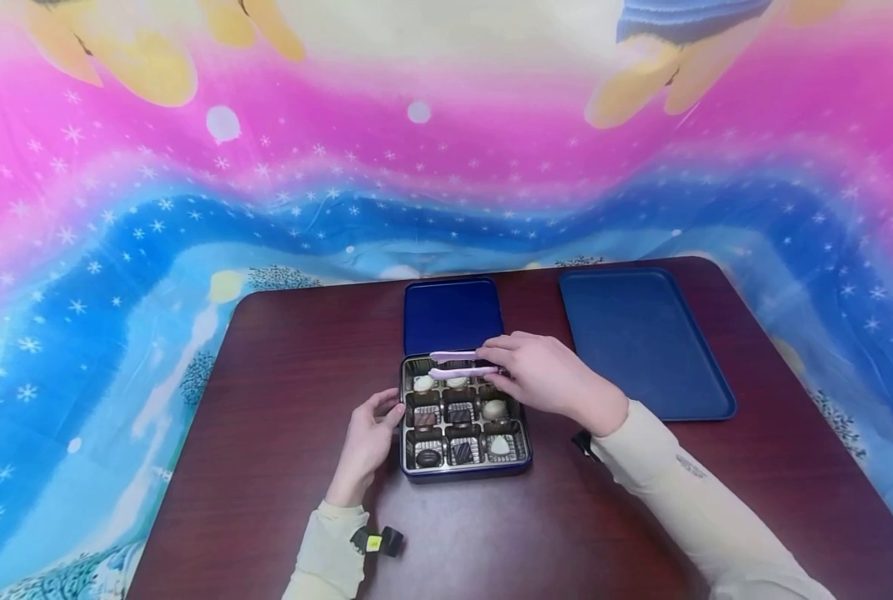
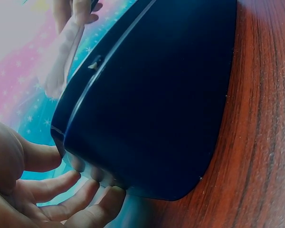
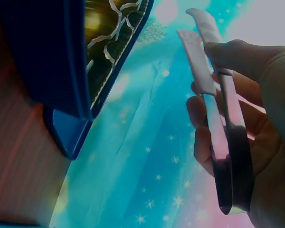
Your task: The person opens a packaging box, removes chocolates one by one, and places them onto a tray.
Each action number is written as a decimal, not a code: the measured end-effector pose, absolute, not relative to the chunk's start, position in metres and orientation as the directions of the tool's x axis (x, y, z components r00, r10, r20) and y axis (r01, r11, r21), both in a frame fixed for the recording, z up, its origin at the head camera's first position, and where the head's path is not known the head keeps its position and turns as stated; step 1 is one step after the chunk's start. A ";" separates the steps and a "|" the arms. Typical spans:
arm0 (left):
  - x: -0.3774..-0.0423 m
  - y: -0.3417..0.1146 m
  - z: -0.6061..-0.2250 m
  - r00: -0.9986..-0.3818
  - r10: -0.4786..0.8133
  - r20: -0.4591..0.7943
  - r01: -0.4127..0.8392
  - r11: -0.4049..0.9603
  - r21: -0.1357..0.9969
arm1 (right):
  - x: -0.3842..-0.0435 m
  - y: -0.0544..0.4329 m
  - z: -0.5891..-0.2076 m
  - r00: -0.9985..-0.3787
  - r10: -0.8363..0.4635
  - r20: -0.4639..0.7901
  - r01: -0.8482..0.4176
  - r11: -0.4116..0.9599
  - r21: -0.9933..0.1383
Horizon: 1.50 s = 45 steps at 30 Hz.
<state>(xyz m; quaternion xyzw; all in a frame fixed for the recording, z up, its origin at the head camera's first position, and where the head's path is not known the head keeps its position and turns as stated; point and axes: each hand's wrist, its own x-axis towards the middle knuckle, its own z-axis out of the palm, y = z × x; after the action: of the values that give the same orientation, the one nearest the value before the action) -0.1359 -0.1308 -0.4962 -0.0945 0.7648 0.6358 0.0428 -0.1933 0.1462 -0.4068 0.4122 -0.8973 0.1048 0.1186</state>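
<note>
The right hand (image 1: 539, 371) pinches the tongs (image 1: 461, 373), their tips parted and empty above the back row of chocolates (image 1: 423, 384) in the box (image 1: 464, 474), whose left side the left hand (image 1: 367, 435) grips, so a light, even squeeze should best avoid marking them.

Smooth metal tongs (image 3: 217, 133), tips (image 3: 195, 61) perhaps plastic, glossy box (image 2: 152, 104), wood-grained table (image 2: 256, 118), cloth backdrop (image 1: 446, 158), matt tray (image 1: 641, 342)

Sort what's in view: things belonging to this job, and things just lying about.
In the job:
Metal tongs with pale pink tips, in the right hand
Square dark-blue tin, its side held by the left hand
Assorted brown and cream chocolates inside

Seemingly lying about, untouched:
Square blue lid behind the tin
Rectangular slate-blue tray, though possibly needed later
</note>
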 end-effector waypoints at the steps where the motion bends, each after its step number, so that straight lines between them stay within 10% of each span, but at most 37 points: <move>1: -0.136 -0.131 -0.496 -0.978 -0.090 -0.186 -0.200 0.171 0.965 | -0.196 0.143 -0.407 -0.632 -0.722 0.281 -0.766 0.638 -0.084; 45: -0.135 -0.125 -0.497 -0.982 -0.084 -0.168 -0.181 0.176 0.968 | -0.223 0.058 -0.392 -0.636 -0.771 -0.045 -0.765 0.621 0.172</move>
<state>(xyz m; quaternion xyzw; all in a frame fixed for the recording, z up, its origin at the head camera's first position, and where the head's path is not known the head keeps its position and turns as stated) -0.1349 -0.1248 -0.4975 -0.0866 0.7658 0.6361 0.0380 -0.2227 0.0581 -0.3919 0.4264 -0.9001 -0.0876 0.0167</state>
